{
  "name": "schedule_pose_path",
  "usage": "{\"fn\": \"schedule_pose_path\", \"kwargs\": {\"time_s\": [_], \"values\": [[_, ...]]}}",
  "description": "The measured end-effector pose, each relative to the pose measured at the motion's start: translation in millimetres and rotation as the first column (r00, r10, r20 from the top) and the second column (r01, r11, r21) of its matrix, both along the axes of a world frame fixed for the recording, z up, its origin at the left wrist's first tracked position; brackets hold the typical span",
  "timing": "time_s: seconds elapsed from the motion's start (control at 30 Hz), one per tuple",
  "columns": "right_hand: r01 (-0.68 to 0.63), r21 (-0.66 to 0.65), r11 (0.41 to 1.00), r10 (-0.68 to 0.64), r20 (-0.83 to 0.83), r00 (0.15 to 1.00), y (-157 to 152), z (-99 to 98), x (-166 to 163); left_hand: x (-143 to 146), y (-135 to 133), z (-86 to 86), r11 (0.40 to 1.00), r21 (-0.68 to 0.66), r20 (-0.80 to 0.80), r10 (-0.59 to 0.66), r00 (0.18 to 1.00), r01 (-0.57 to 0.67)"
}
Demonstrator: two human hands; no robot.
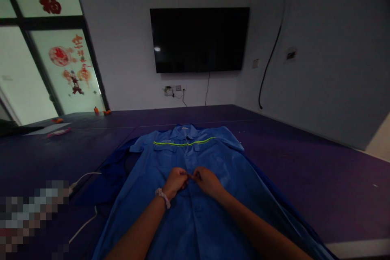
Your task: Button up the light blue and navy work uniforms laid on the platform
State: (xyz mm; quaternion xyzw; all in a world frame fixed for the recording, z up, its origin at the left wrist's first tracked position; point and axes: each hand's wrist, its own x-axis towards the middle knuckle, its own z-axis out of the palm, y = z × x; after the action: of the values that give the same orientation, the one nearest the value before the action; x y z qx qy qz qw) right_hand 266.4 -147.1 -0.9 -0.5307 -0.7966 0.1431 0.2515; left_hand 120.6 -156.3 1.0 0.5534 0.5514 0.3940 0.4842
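Observation:
A blue short-sleeved work shirt [166, 162] lies spread face up, its collar at the far end and a yellow-green stripe across the chest. Over the middle of its front placket, my left hand [176, 180] and my right hand [209, 180] meet fingertip to fingertip. Both are closed in a pinch on the shirt's front edge; whether a button is between the fingers cannot be made out. A pale scrunchie [163, 198] circles my left wrist. Below the hands the placket runs on toward me. Darker blue cloth [103, 187] shows beneath the shirt on both sides.
The shirt rests on a broad purple surface [289, 158]. At left lie white cables [83, 225], a pink-rimmed item [59, 132] and small orange items [106, 111]. A black screen [199, 40] hangs on the far wall, and a dark cable [274, 44] dangles at right.

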Motion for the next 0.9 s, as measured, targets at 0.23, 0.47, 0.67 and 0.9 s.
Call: {"fn": "schedule_pose_path", "kwargs": {"time_s": [0.23,0.47,0.67,0.9], "values": [[0.057,-0.056,0.997,-0.053,0.061,0.997,-2,6.6,-1,0,-1,1.7,0.999,0.036,-0.023,0.001,1.000,0.000],[0.147,-0.084,0.986,-0.142,0.066,0.988,-4,9.1,-2,3,-3,4.2,0.993,0.115,-0.104,-0.010,0.995,0.022],[0.095,-0.143,0.985,-0.103,-0.048,0.994,5,4.6,1,4,-3,5.2,0.949,0.315,-0.318,0.081,0.945,0.024],[0.023,-0.149,0.989,-0.047,-0.157,0.987,10,1.5,2,7,-5,2.1,0.909,0.408,-0.438,0.110,0.892,0.088]]}}
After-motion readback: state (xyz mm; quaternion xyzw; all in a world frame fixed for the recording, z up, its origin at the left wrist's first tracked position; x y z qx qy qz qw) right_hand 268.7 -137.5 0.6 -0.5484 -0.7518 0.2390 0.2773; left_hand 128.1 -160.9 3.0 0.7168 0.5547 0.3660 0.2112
